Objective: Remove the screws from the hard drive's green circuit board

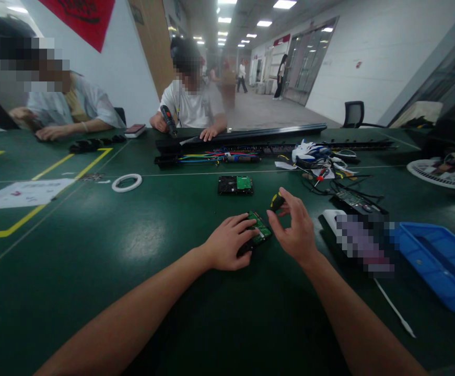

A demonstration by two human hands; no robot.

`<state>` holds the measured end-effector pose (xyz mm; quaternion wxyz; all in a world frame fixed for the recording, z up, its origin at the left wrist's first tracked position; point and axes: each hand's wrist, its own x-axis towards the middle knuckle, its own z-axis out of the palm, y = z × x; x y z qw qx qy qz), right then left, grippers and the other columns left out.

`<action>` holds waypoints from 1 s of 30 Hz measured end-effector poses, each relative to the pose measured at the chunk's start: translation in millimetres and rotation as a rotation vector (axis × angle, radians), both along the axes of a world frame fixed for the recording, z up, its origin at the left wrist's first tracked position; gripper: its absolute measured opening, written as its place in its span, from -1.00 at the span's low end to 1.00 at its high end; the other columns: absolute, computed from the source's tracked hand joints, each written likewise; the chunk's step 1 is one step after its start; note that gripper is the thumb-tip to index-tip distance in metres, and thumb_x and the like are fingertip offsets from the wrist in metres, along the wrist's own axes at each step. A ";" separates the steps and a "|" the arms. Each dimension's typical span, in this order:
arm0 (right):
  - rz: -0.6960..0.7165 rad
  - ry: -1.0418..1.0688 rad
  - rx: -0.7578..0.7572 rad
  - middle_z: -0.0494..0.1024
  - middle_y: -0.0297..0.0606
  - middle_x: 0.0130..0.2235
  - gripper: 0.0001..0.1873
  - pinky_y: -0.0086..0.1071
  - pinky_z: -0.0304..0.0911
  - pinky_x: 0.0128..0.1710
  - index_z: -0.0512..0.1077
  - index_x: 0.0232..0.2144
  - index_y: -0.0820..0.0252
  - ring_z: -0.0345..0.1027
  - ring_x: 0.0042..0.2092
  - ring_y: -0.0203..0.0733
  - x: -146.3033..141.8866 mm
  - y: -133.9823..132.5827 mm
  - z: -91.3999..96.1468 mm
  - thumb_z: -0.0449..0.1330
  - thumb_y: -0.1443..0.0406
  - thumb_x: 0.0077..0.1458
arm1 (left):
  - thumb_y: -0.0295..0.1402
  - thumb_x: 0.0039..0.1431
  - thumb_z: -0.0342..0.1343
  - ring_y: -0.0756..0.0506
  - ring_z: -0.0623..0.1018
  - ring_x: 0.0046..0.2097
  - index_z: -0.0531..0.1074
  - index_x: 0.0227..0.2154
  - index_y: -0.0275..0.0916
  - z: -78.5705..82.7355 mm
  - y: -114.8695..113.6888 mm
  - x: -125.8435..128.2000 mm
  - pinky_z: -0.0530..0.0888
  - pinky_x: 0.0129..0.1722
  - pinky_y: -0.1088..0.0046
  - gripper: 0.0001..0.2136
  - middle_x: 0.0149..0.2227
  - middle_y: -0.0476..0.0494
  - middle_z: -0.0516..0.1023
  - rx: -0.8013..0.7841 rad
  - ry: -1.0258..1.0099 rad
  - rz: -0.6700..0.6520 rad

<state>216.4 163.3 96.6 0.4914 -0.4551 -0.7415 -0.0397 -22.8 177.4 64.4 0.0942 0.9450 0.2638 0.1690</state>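
My left hand [230,243] lies over a hard drive [261,230] with its green circuit board facing up, fingers across the board and thumb at the near edge, gripping it on the table. Just right of the drive, my right hand [295,227] pinches a short screwdriver with a black and yellow handle [277,201] between thumb and fingers. The screwdriver's tip cannot be made out. Farther away, a second hard drive [235,185] with a partly green top rests flat on the green table [164,292].
A white ring [127,183] lies to the left. Right of my hands are a blue tray [442,261], a white cable [395,308] and a red screwdriver [321,177] among cables. Beyond are wire bundles [211,156] and a co-worker holding a power screwdriver [168,121].
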 end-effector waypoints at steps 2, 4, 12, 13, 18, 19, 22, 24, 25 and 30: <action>-0.002 0.010 -0.010 0.51 -0.08 0.16 -0.26 -0.03 0.61 -0.06 0.12 0.43 -0.07 0.54 -0.08 -0.04 0.0 0.3 -0.9 0.23 0.32 0.30 | -0.11 0.19 0.20 -0.46 0.18 0.48 0.35 0.32 -0.17 -0.1 0.0 0.1 0.26 0.38 -0.18 -0.36 0.42 -0.31 0.30 0.005 0.002 0.001; -0.005 0.025 -0.015 0.50 -0.07 0.17 -0.26 0.00 0.60 -0.04 0.12 0.44 -0.07 0.55 -0.07 -0.03 -0.1 0.6 -1.4 0.22 0.32 0.30 | -0.11 0.20 0.19 -0.45 0.18 0.48 0.35 0.32 -0.18 0.4 -0.2 0.1 0.26 0.39 -0.17 -0.36 0.42 -0.31 0.30 0.010 0.008 0.002; 0.007 -0.002 0.004 0.52 -0.11 0.13 -0.27 -0.04 0.61 -0.10 0.17 0.41 -0.10 0.55 -0.10 -0.05 -0.3 -1.9 1.4 0.27 0.31 0.28 | -0.12 0.20 0.19 -0.45 0.18 0.48 0.35 0.32 -0.19 2.9 -1.0 0.0 0.26 0.38 -0.17 -0.37 0.42 -0.32 0.30 0.005 0.012 0.000; 0.011 0.002 -0.006 0.51 -0.10 0.15 -0.27 -0.03 0.60 -0.08 0.15 0.42 -0.10 0.55 -0.09 -0.04 -0.4 -2.0 1.0 0.26 0.31 0.28 | -0.12 0.20 0.19 -0.45 0.18 0.48 0.35 0.32 -0.18 2.9 -1.1 -0.1 0.26 0.38 -0.17 -0.36 0.42 -0.32 0.31 0.004 0.012 0.000; 0.025 0.019 -0.026 0.50 -0.11 0.18 -0.26 -0.02 0.58 -0.02 0.12 0.43 -0.10 0.55 -0.09 -0.06 -0.8 -1.3 -0.2 0.22 0.34 0.30 | -0.13 0.20 0.19 -0.45 0.18 0.48 0.36 0.32 -0.21 2.9 -1.2 -0.3 0.27 0.38 -0.16 -0.36 0.42 -0.33 0.31 0.007 0.012 0.000; 0.023 0.016 -0.020 0.50 -0.12 0.16 -0.27 -0.03 0.58 -0.04 0.14 0.43 -0.10 0.55 -0.09 -0.06 -0.8 -1.2 0.1 0.23 0.34 0.30 | -0.13 0.20 0.19 -0.46 0.19 0.48 0.36 0.32 -0.21 2.9 -1.2 -0.2 0.27 0.38 -0.16 -0.37 0.41 -0.34 0.31 0.007 0.012 -0.001; 0.018 0.009 0.001 0.51 -0.13 0.10 -0.28 -0.05 0.59 -0.10 0.18 0.41 -0.09 0.53 -0.11 -0.07 -0.7 -0.9 1.0 0.27 0.32 0.28 | -0.13 0.20 0.20 -0.46 0.19 0.48 0.36 0.32 -0.20 2.4 -1.2 0.1 0.27 0.38 -0.17 -0.37 0.42 -0.33 0.31 0.008 0.011 0.000; 0.019 0.008 0.003 0.51 -0.12 0.08 -0.28 -0.05 0.59 -0.11 0.19 0.40 -0.08 0.53 -0.11 -0.05 -0.3 -0.5 0.4 0.28 0.31 0.27 | -0.13 0.20 0.20 -0.46 0.19 0.47 0.36 0.31 -0.20 2.1 -1.2 0.2 0.27 0.37 -0.17 -0.37 0.41 -0.33 0.31 0.007 0.012 0.003; 0.020 0.011 -0.001 0.51 -0.11 0.10 -0.28 -0.03 0.59 -0.09 0.19 0.41 -0.07 0.53 -0.10 -0.05 -0.1 -0.3 -0.4 0.28 0.31 0.28 | -0.13 0.20 0.20 -0.46 0.19 0.48 0.36 0.31 -0.20 2.1 -1.2 0.2 0.28 0.37 -0.17 -0.37 0.42 -0.33 0.31 0.007 0.012 0.003; 0.034 0.070 -0.047 0.48 -0.06 0.20 -0.25 0.02 0.58 0.01 0.10 0.44 -0.07 0.56 -0.05 -0.03 0.5 1.3 -5.6 0.22 0.34 0.31 | -0.12 0.21 0.18 -0.45 0.18 0.48 0.35 0.33 -0.18 1.8 -0.7 -0.4 0.27 0.38 -0.17 -0.37 0.42 -0.32 0.30 0.016 0.009 -0.003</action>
